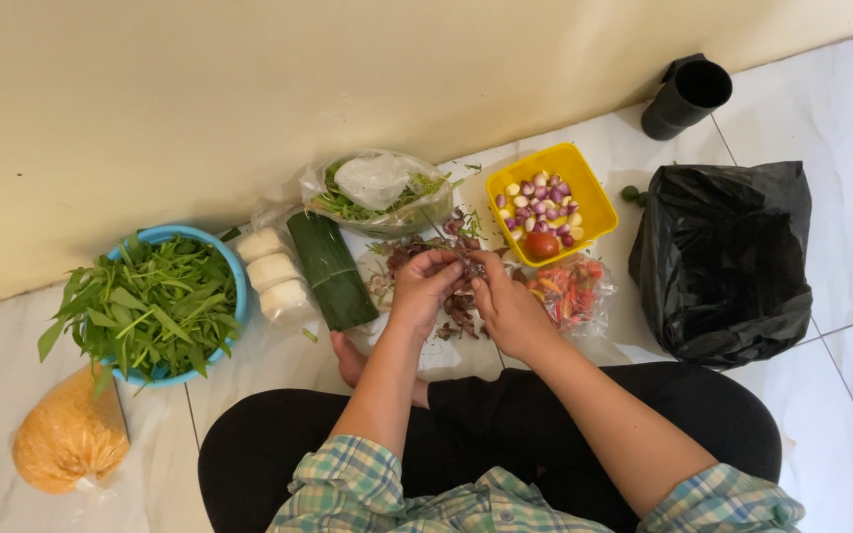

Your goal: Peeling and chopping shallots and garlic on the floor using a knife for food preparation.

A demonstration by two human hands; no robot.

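A yellow tub (550, 202) holds purple shallots (537, 203); a blue bowl (232, 266) holds green leaves (145, 306); the bag (728, 262) is black, the sleeves (348, 484) plaid.

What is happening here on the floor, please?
A person sits on the tiled floor, and both the left hand and right hand pick at something small over a pile of reddish peels. A yellow tub of peeled shallots and garlic stands just beyond. A blue bowl of greens stands to the left, and a black bag lies to the right.
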